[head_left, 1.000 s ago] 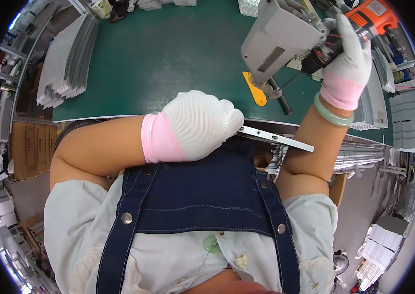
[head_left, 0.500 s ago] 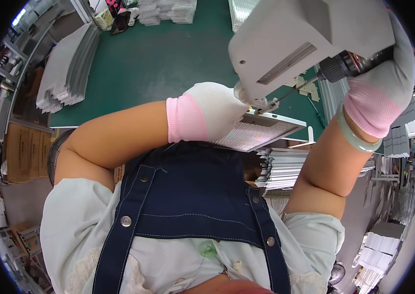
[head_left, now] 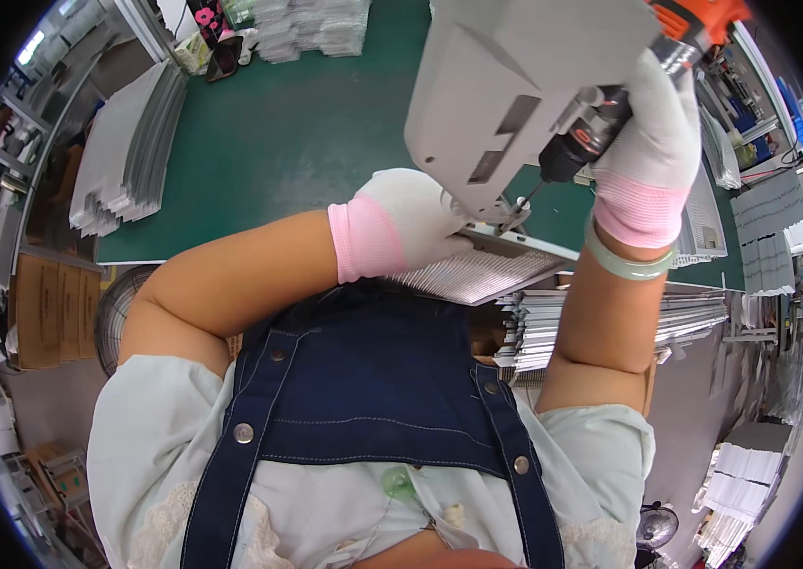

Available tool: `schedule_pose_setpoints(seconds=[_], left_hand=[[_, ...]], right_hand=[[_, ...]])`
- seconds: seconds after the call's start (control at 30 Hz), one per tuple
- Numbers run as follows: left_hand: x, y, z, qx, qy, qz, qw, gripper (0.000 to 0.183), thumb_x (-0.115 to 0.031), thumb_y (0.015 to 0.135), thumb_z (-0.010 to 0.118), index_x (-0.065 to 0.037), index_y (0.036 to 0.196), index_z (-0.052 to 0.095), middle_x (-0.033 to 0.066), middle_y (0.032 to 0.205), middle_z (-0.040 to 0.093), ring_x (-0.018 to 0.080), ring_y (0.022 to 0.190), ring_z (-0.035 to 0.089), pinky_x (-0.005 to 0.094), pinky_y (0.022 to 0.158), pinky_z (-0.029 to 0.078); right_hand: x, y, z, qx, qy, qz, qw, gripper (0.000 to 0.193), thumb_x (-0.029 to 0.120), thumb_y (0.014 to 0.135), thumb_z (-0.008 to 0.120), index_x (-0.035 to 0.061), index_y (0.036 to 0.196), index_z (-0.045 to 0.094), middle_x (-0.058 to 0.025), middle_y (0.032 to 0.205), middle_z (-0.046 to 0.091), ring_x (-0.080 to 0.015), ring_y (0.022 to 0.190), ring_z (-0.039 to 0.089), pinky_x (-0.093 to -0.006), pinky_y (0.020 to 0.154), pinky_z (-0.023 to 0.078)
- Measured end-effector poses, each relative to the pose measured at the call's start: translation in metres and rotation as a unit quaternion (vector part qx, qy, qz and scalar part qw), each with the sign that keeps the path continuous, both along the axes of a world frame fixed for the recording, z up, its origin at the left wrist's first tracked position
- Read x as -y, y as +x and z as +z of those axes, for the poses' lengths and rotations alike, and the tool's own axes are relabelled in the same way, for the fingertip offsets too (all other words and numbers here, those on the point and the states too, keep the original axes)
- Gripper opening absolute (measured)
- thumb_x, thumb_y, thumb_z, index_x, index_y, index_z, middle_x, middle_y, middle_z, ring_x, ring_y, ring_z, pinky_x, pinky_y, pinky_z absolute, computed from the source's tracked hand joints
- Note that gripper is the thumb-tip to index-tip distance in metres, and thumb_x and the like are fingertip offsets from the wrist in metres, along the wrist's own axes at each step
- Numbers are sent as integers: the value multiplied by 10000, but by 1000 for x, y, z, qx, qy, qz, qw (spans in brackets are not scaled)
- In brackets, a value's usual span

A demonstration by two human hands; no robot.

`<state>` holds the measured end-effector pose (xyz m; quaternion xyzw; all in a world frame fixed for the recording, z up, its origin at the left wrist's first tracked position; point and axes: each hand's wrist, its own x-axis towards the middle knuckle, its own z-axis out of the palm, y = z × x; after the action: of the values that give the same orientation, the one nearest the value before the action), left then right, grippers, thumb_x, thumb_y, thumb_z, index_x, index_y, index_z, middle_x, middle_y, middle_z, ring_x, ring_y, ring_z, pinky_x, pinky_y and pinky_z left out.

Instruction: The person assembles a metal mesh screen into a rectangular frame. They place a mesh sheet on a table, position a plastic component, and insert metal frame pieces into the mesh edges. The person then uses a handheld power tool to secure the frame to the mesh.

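My left hand (head_left: 406, 220), in a white glove with a pink cuff, grips the edge of a metal-framed mesh panel (head_left: 482, 275) at the front of the green table (head_left: 297, 133). A light grey housing (head_left: 487, 85) rises above the panel, its narrow lower end beside my left fingers. My right hand (head_left: 656, 152), gloved alike, is closed around a power screwdriver (head_left: 572, 152) with a black chuck and orange body. Its bit slants down to a small metal bracket (head_left: 512, 224) at the housing's lower end. The housing hides part of the tool; whether the bit touches a screw I cannot tell.
Silver panels (head_left: 131, 142) are stacked at the table's left, with more stacks (head_left: 311, 27) at the back near a phone (head_left: 224, 59). Pale strips (head_left: 553, 327) lie piled below the table's front edge. Cardboard boxes (head_left: 51, 308) and a fan (head_left: 117, 313) stand at lower left.
My right hand has swung left, and the screwdriver now stands steeper, its orange body in view. The grey housing appears further left and turned. My left hand keeps its grip on the panel.
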<state>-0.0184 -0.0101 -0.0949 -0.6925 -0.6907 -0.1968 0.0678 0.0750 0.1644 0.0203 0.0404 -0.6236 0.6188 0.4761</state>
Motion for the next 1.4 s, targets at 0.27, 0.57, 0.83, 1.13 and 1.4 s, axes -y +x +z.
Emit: schedule_pose_setpoints(seconds=[0.27,0.57,0.83,1.13,1.4], left_hand=[[-8,-2,-7,-19,-11,-18,1000,287,-333,906,618,-141,1112,672,82,959,690,279,858,691,407,716,577],[-10,-9,-15,45,30,-45,997,258,-294,862,656,-218,1108,678,54,961,692,299,838,679,390,727,569],[-14,-6,-1,5,-53,-20,998,172,-275,868,633,-105,898,635,81,835,660,296,778,664,414,666,531],[27,1,42,131,-156,-17,979,133,-163,877,591,-44,930,619,180,846,643,393,800,638,473,726,513],[115,-15,146,62,84,127,986,243,-109,895,604,-12,1115,637,159,910,674,307,826,677,356,753,528]], right_hand=[[-4,-4,-8,-18,-28,112,993,330,105,910,636,-26,1209,581,-125,990,684,-163,835,650,-268,677,526],[-3,4,-13,-22,-135,124,983,515,118,847,743,-67,1278,532,-192,1166,663,-243,976,680,-349,811,573],[26,1,-1,25,41,-146,988,248,110,865,725,19,1058,597,-2,818,624,-39,655,555,-191,602,449],[-29,-26,74,19,38,-144,989,252,265,922,689,38,1005,615,-2,810,618,-69,678,544,-220,641,434],[-82,-24,64,49,221,-315,922,462,191,954,607,-26,1340,475,-159,1214,591,-183,1092,566,-291,964,425]])
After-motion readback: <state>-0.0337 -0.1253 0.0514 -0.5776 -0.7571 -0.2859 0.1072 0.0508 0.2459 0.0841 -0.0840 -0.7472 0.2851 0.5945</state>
